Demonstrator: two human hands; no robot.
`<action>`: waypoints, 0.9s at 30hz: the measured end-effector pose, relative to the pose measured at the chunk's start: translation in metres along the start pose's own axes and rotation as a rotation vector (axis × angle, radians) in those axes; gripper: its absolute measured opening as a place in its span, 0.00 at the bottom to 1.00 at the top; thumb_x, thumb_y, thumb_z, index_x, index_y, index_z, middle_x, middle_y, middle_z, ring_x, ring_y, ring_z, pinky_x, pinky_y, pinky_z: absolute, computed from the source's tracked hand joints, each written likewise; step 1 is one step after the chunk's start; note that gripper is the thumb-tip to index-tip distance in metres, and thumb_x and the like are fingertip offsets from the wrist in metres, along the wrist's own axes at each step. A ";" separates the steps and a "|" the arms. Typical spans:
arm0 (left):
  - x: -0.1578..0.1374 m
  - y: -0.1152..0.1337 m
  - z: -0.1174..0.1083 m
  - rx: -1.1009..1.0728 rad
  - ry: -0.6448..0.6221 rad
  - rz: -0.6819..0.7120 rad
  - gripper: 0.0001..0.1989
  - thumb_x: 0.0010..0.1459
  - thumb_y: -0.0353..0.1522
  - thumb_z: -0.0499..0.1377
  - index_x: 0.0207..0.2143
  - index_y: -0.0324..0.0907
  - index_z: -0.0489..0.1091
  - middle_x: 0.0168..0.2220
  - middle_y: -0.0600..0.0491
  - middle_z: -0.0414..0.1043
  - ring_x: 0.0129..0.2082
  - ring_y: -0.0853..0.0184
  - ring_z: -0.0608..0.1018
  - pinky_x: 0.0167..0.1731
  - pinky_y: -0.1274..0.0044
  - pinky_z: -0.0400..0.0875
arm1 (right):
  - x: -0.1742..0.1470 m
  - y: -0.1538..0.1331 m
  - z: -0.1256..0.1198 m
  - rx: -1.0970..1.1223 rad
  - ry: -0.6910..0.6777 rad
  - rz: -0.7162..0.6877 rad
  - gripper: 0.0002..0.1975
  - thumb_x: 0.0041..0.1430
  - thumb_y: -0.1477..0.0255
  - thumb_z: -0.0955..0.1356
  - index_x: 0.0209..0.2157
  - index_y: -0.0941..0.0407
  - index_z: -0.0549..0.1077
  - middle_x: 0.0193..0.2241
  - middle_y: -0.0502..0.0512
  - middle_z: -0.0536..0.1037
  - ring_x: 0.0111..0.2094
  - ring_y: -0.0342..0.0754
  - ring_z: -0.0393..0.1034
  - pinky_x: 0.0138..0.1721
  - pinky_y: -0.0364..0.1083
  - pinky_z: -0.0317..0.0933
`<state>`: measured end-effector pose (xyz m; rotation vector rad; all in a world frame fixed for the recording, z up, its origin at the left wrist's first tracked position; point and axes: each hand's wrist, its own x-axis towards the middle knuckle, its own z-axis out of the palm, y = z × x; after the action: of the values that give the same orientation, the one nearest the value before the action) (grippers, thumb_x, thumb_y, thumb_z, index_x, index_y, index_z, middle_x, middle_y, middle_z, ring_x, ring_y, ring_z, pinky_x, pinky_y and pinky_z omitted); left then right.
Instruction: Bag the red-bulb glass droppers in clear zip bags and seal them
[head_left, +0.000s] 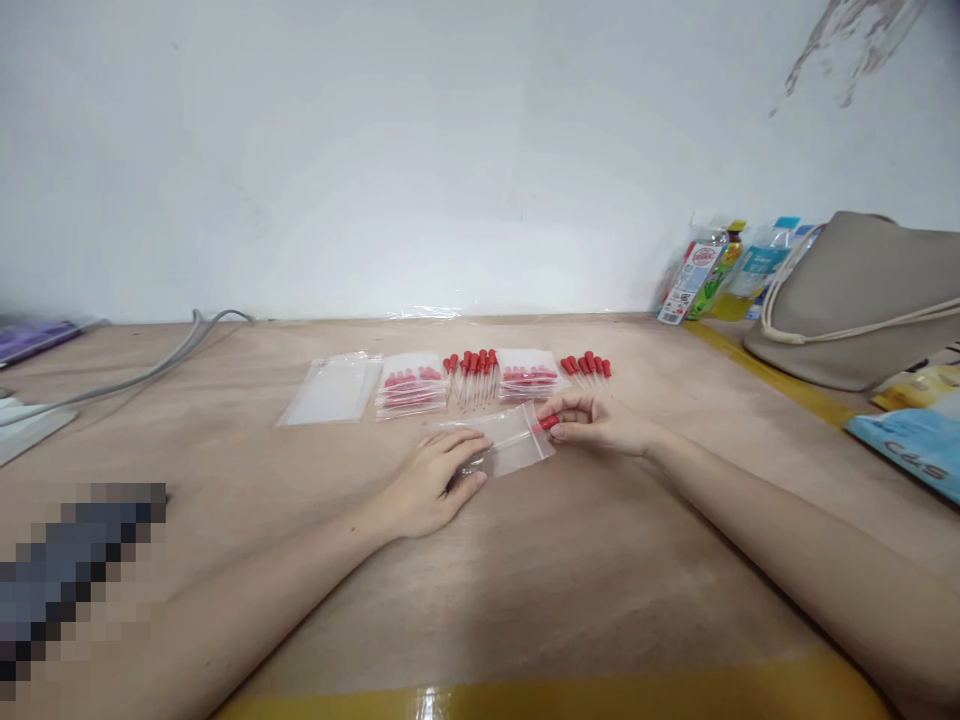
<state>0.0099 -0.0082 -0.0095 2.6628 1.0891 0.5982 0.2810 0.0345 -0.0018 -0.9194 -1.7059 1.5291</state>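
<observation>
My left hand (442, 475) is closed on the left end of a clear zip bag (514, 452), its thumb and fingers pinching the plastic. At the bag's right end, my right hand (589, 420) grips a dropper by its red rubber bulb (550, 424). The dropper's thin clear stem lies inside the bag, and the bulb is at the mouth. Just beyond are loose red-bulb droppers (478, 372) and a second loose group (587, 368). Filled bags of droppers lie in two stacks, a left stack (411, 385) and a right stack (529, 374).
Flat bags (330, 390) lie left of the stacks. A grey cable (172, 355) and a pixelated dark object (67, 570) are at left. Bottles (757, 265), a carton (690, 282), a taupe bag (862, 300) and a blue packet (911, 445) stand or lie at right.
</observation>
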 end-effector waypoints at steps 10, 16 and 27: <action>0.000 0.002 0.001 -0.008 -0.001 -0.018 0.20 0.61 0.37 0.51 0.54 0.41 0.62 0.55 0.46 0.63 0.55 0.58 0.65 0.55 0.64 0.60 | -0.004 0.011 0.019 0.065 -0.080 -0.055 0.15 0.50 0.62 0.70 0.35 0.58 0.70 0.27 0.50 0.73 0.26 0.39 0.68 0.32 0.42 0.64; 0.003 -0.009 -0.009 -0.145 -0.053 -0.033 0.18 0.63 0.37 0.49 0.54 0.44 0.63 0.54 0.49 0.65 0.54 0.62 0.67 0.54 0.66 0.62 | -0.003 0.007 0.017 0.005 0.020 0.025 0.15 0.45 0.65 0.73 0.34 0.59 0.72 0.30 0.50 0.75 0.31 0.39 0.69 0.38 0.43 0.62; 0.004 -0.020 -0.012 -0.141 -0.024 0.080 0.16 0.59 0.35 0.55 0.49 0.43 0.68 0.50 0.48 0.70 0.50 0.62 0.72 0.51 0.68 0.66 | 0.003 0.006 0.033 -0.088 0.222 0.100 0.19 0.41 0.61 0.73 0.26 0.57 0.65 0.15 0.43 0.69 0.16 0.36 0.62 0.17 0.36 0.56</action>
<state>-0.0052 0.0090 -0.0045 2.5948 0.9021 0.6318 0.2519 0.0198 -0.0112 -1.1897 -1.5976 1.3658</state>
